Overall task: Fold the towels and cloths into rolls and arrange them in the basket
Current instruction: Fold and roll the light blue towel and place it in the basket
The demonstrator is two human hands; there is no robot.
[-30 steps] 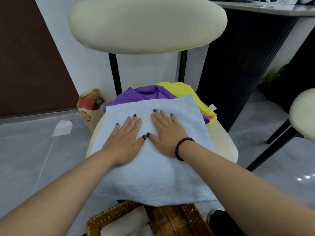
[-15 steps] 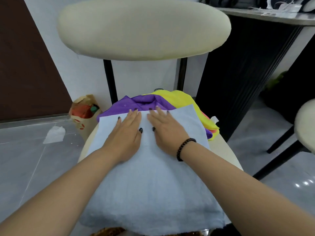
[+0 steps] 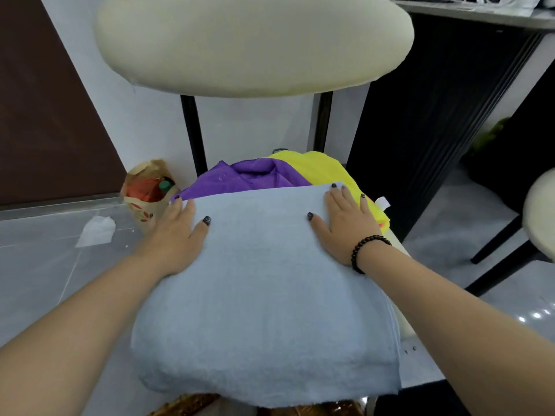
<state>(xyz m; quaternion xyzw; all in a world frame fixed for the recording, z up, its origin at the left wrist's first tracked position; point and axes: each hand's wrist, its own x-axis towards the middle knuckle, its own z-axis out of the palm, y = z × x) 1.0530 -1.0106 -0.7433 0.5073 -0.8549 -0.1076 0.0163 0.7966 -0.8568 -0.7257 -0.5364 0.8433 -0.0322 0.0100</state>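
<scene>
On the floor at far left lies a scrap of white paper (image 3: 96, 231), and just right of it a brown paper bag (image 3: 147, 195) stands against the wall with red and green things inside. Next comes the left hand (image 3: 177, 235), flat on the far left corner of the light blue towel (image 3: 261, 295), fingers straight and relaxed, pressing without gripping. That towel is spread over the cream chair seat (image 3: 399, 246), its near edge hanging over the front. Behind its far edge sit a purple cloth (image 3: 243, 178) and, to the right, a yellow cloth (image 3: 321, 169), both bunched at the back of the seat under the padded backrest (image 3: 252, 40). At the far right corner of the towel rests the right hand (image 3: 345, 223), fingers likewise straight and spread, a black bead bracelet (image 3: 368, 250) on its wrist. A strip of wicker basket (image 3: 186, 405) shows at the bottom edge, below the towel.
</scene>
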